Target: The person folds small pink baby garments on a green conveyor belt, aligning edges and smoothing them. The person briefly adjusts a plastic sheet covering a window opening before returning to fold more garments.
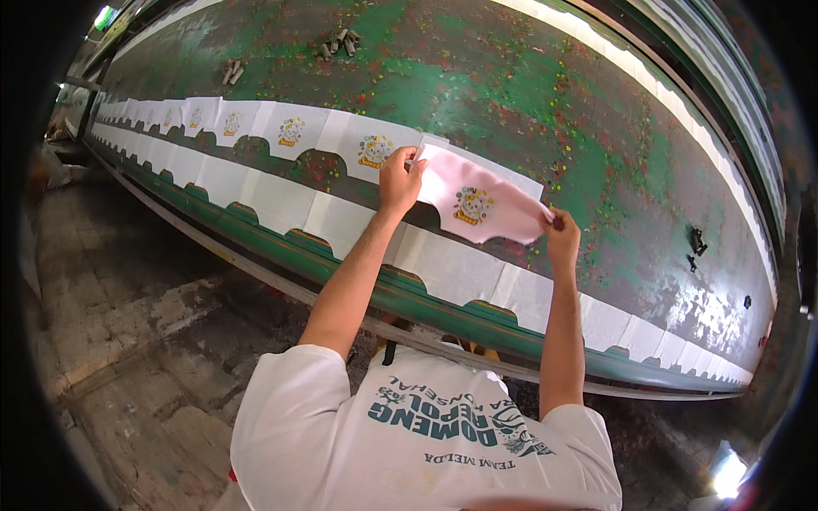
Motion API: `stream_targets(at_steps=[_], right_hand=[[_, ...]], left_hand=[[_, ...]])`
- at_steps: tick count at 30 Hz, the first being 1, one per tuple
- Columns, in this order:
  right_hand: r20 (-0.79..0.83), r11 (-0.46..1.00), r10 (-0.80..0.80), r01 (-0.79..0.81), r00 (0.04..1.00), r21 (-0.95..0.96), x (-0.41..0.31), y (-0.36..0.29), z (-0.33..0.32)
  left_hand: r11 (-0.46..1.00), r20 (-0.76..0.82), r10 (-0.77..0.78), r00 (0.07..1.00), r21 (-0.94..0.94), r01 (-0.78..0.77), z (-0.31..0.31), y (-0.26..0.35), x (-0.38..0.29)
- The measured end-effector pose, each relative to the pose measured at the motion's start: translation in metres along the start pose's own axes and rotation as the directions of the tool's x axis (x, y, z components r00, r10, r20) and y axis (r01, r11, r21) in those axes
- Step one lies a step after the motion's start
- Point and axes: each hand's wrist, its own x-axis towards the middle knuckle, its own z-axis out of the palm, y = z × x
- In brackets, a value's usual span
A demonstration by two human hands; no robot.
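Note:
A pink fabric panel (pixel 434 185) with a printed cartoon animal and lettering is stretched between my two hands. My left hand (pixel 401 179) pinches its upper left corner between thumb and fingers. At its right end, my right hand (pixel 562 233) grips the other corner. Under and behind the panel lies a pale sheet (pixel 505 172), its upper edge showing. Just left of my left hand is a white panel (pixel 364 137) bearing the same kind of print. The panel's lower edge hangs loosely over the table surface.
The long green table (pixel 396 76) is speckled with paint. Printed white panels (pixel 291 128) run off to the left; a nearer row of blank white pieces (pixel 463 259) follows the front edge. Small cylinders (pixel 342 43) lie at the back, dark small objects (pixel 698 243) at right.

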Motion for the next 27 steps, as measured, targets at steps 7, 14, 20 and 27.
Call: stream_targets(at_steps=[7,14,20,27], right_hand=[[-0.172,0.993,-0.042,0.022,0.984,-0.117,0.038,-0.027,0.041],[0.1,0.962,-0.206,0.22,0.974,-0.164,-0.073,-0.033,0.044],[0.312,0.943,-0.28,0.32,0.908,-0.086,-0.168,-0.054,0.019],[0.46,0.852,-0.489,0.518,0.741,0.071,-0.186,-0.078,0.026]], left_hand=[[0.998,0.006,0.028,1.0,0.057,-0.028,0.017,-0.039,0.034],[0.984,-0.002,0.17,0.986,-0.045,-0.17,-0.012,-0.014,-0.073],[0.964,-0.02,0.266,0.964,-0.008,-0.266,-0.087,0.057,-0.198],[0.886,-0.458,0.446,0.769,0.348,-0.307,-0.193,0.131,-0.249]])
